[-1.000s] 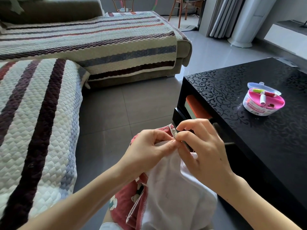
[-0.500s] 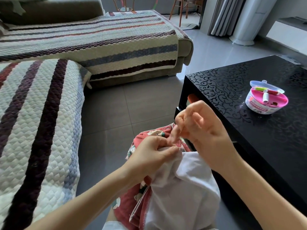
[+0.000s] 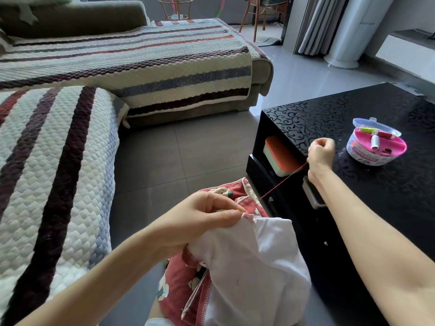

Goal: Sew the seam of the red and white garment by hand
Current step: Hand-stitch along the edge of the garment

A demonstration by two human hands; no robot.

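The red and white garment (image 3: 249, 274) lies bunched in my lap, white lining up, red printed fabric showing beneath and behind. My left hand (image 3: 202, 220) pinches the garment's seam edge between thumb and fingers. My right hand (image 3: 321, 152) is raised far to the upper right over the black table, fingers curled, pinching the end of a red thread (image 3: 282, 181) that runs taut from the seam to that hand. The needle itself is too small to see.
A black patterned table (image 3: 388, 196) stands at the right, with a round pink sewing kit (image 3: 375, 145) of thread spools on it and an orange-topped box (image 3: 277, 156) in its open shelf. A striped quilted sofa (image 3: 58, 161) fills the left. Grey tiled floor lies between.
My right hand left the seam and pulled up and to the right, drawing the red thread taut. My left hand kept its pinch on the seam.
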